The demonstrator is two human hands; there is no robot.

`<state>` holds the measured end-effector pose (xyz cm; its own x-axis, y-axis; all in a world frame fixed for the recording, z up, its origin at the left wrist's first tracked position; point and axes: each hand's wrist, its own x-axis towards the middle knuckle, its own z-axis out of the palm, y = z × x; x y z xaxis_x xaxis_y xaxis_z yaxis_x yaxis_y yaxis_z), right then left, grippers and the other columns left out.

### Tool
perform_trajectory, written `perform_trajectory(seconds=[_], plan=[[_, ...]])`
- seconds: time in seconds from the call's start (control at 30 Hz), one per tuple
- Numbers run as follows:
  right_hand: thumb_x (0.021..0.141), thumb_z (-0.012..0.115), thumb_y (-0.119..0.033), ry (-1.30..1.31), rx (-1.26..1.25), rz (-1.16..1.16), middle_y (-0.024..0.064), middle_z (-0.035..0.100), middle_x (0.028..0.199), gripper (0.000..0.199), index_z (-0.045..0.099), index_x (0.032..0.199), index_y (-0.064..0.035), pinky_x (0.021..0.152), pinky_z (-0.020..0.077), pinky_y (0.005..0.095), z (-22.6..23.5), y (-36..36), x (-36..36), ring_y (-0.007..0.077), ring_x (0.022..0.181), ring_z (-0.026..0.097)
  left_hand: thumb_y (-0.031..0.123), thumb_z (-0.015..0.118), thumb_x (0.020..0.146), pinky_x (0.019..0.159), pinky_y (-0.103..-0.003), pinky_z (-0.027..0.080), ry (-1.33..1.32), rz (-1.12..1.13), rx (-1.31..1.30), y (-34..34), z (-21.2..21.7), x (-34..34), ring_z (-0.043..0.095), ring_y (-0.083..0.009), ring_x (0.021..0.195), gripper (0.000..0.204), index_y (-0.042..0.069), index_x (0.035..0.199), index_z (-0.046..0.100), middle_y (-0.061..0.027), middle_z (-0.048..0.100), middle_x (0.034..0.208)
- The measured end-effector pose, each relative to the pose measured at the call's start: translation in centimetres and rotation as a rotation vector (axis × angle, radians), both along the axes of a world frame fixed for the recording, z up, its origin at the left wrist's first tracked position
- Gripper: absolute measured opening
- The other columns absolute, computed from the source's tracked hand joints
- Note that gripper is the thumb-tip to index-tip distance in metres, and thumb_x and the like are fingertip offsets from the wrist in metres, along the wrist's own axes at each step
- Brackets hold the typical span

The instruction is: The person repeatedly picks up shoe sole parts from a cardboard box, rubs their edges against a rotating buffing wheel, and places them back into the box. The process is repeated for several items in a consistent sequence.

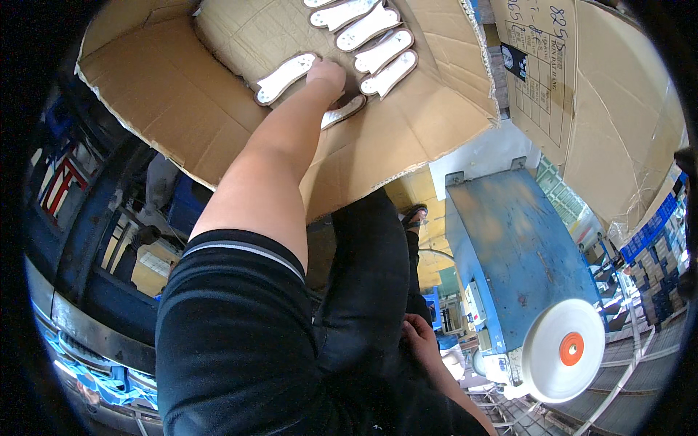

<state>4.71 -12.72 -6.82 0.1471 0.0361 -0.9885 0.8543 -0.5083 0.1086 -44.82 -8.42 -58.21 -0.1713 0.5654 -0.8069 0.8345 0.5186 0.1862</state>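
Note:
My left hand (327,77) reaches down into a large cardboard box (196,94). Its fingers are closed at one end of a white shoe sole (286,78) with a brown edge, which lies flat on the box bottom; the fingertips are partly hidden. Another white sole (344,112) lies just beneath my wrist, partly covered by the arm. Beyond it, several similar soles (374,47) form a slanting row along the box's right side. My right hand (420,338) hangs low beside my black trousers, fingers loosely bent and apart, with nothing visible in it.
Right of the box stands a blue metal machine (509,240) with a large white disc (563,351), orange at its centre. Another printed cardboard box (574,102) stands at the upper right. On the left is a dark metal frame (94,240). A sandalled foot (414,216) shows below the box.

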Motion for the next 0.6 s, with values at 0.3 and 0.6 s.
perform_trajectory(seconds=[0.3,0.6], plan=[[0.12,0.068,-0.023,-0.051,-0.003,-0.052,0.0085,0.08,0.131,0.034,0.072,0.145,-0.0003,0.108,0.0546,0.0329,-0.5,-0.8,0.2,0.016,0.12,0.072,0.023,0.065,0.113,0.11,-0.049,0.055,0.04,-0.147,0.135,-1.5,3.1,1.9,0.065,-0.0323,0.143,0.036,0.006,0.142,0.077,-0.0134,0.07,0.149],[0.119,0.07,-0.025,-0.021,0.01,-0.013,0.0102,0.081,0.13,0.036,0.073,0.144,0.0002,0.109,0.0565,0.0343,-0.7,-0.4,0.9,0.0184,0.122,0.074,0.02,0.053,0.117,0.119,-0.052,0.055,0.071,0.111,0.114,-2.0,1.3,9.4,0.066,-0.0381,0.144,0.053,0.004,0.167,0.055,-0.0222,0.06,0.162]])
